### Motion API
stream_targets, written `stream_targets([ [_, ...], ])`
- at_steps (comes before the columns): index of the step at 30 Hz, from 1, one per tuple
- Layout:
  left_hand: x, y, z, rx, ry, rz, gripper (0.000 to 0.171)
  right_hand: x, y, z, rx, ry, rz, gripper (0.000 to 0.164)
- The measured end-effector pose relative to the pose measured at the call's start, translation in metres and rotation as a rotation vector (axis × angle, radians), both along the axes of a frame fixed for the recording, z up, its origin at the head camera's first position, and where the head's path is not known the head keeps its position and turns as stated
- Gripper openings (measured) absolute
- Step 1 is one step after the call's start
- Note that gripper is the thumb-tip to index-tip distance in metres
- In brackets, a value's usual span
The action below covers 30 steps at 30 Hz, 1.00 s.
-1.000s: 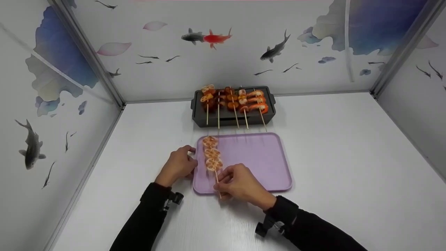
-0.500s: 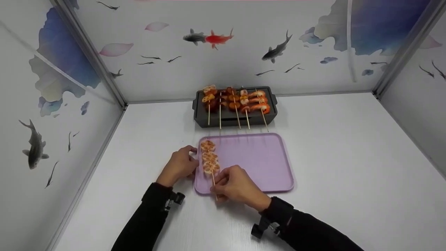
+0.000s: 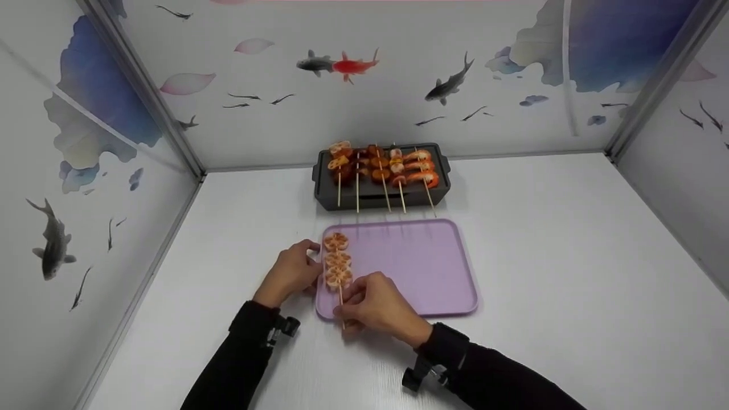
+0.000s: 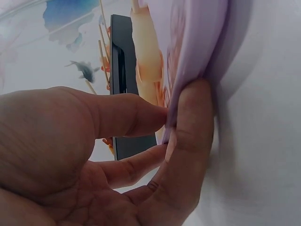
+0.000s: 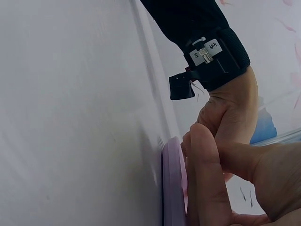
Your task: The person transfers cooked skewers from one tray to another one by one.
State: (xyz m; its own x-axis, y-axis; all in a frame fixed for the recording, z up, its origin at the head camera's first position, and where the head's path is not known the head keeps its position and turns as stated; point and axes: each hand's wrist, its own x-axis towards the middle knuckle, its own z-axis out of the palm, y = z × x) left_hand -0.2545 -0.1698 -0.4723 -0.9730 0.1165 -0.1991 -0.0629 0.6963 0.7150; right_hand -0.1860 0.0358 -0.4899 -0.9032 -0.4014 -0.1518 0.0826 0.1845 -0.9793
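Along the left side of the purple tray (image 3: 421, 267), a skewer (image 3: 338, 261) of three round, browned pieces is held lengthwise, with the bare end of its stick carried past the near rim. The stick is pinched between the thumb and fingers of the right hand (image 3: 379, 302); the stick itself is not shown in the right wrist view, so the pinch is read from the head view. The tray's left rim is gripped by the left hand (image 3: 289, 270): in the left wrist view the rim is caught between the thumb and a finger set along its outer side.

Over the last second the skewer has been shifted leftward and a little toward the person, and the right hand has been carried with it. The tray has been kept in place, with the left hand at its rim. The pieces are now brought just beside the left rim; whether it is touched by them cannot be told. By this, the skewer's place on the tray seems to be undergoing adjustment, with the tray steadied meanwhile.

Behind the tray, the dark grill (image 3: 329, 196) is left untouched on the white table (image 3: 541, 256), and five other skewers (image 3: 380, 162) are borne on it.
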Motion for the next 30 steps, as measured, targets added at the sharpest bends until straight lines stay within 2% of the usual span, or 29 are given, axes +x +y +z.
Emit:
stream_targets([
  [12,-0.0009,-0.002,-0.0026,-0.009,0.008,-0.004,0.046,-0.0005,-0.0016,-0.0023,0.001,0.024,0.017,0.011],
  [23,0.0,-0.0028,-0.001,-0.001,0.037,-0.025,0.049,-0.0012,0.0009,-0.0005,0.1,0.148,0.048,0.009],
  [30,0.0001,-0.0021,-0.0012,0.015,0.018,-0.012,0.048,-0.0008,0.0018,0.0014,0.122,0.178,0.066,0.009],
])
